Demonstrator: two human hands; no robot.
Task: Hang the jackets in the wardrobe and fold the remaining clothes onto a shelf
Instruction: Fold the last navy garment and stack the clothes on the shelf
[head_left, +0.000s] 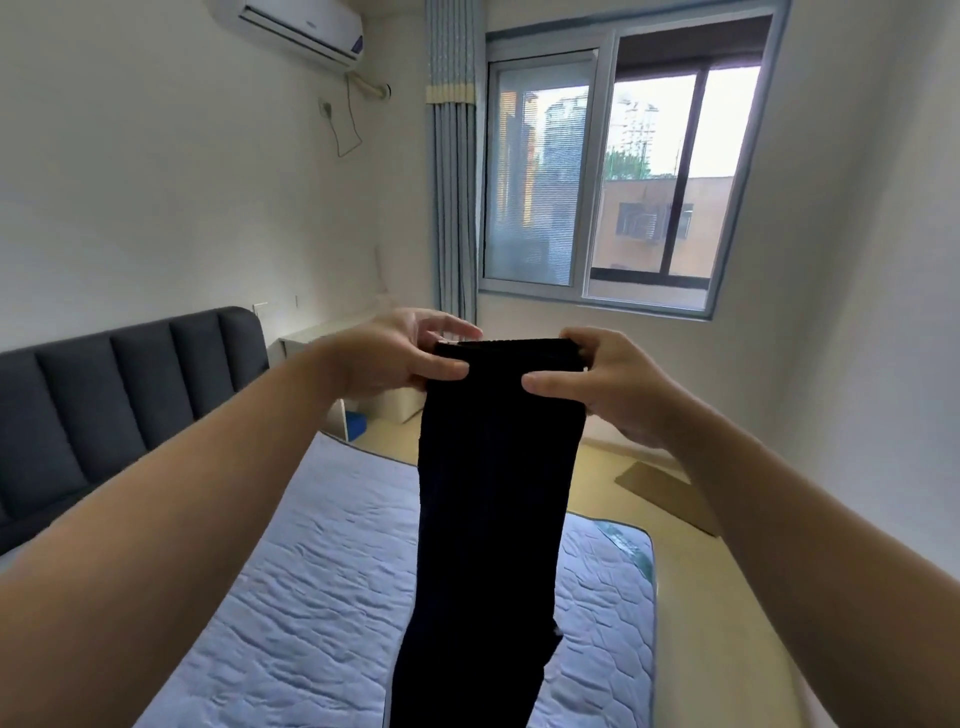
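Two hands, left hand (400, 353) and right hand (608, 379), pinch our black trousers (493, 493) by the top edge above the bed (311, 571); uneven tension could skew the fold.

Daylight only, coming from the window (613, 171) ahead; sky (727, 104) outside clips to white. Room light is soft, even, slightly flat; shadows faint. The black garment (493, 493) is backlit and crushed to solid black, fabric detail lost. Camera side of the forearms (182, 493) sits in shade. Wide-angle distortion: window frame and walls (156, 208) bow and lean, forearms stretch toward the lower corners. Overall mild softness, compression smear.
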